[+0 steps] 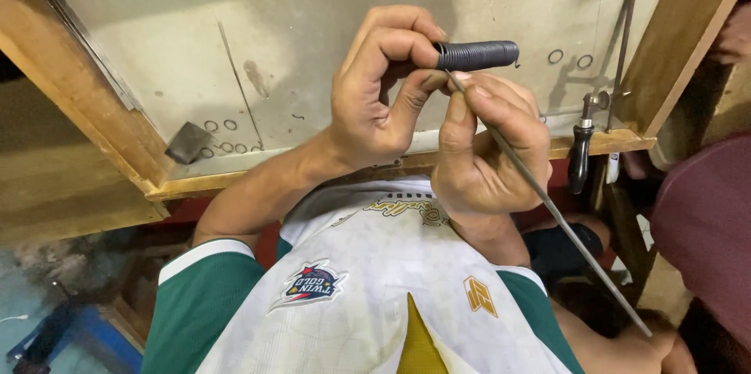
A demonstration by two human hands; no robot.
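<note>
Both hands — left hand [375, 92], right hand [485, 151] — grip a dark wire coil [477, 54] on a thin rod [547, 202].

The coil [477, 54] looks like dark grey metal wire, tightly wound, ribbed and dull with a faint sheen. The thin rod [547, 200] is bare grey metal, smooth and matt. The bench top [313, 22] is a pale, scuffed, stained sheet (its material is hard to tell) framed in rough, unfinished wood [94, 108]. The frame saw [614, 45] is rusty brownish metal with a glossy black handle. The shirt [368, 296] is smooth synthetic-looking cloth.
</note>
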